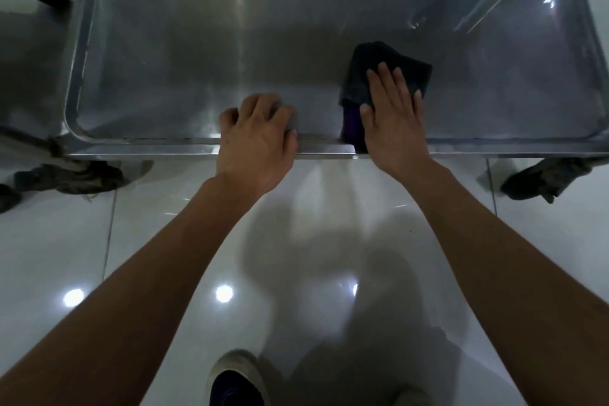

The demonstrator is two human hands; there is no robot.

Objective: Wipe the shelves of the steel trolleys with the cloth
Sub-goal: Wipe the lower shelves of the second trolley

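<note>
One dark folded cloth [389, 76] lies on the shiny steel trolley shelf [197, 53], near the front rim and to the right of the middle. Its long axis runs from the front rim toward the back of the shelf, and the far end points away from the person. The right hand [393, 112] lies flat on the cloth with straight fingers, pressing it down. The left hand [258, 138] rests on the front rim, fingers curled over the edge and holding it. Two hands and one shelf are visible. On the white glossy tiled floor [164, 257] one shoe [235, 379] shows below, and three dark castor wheels are partly visible.
</note>
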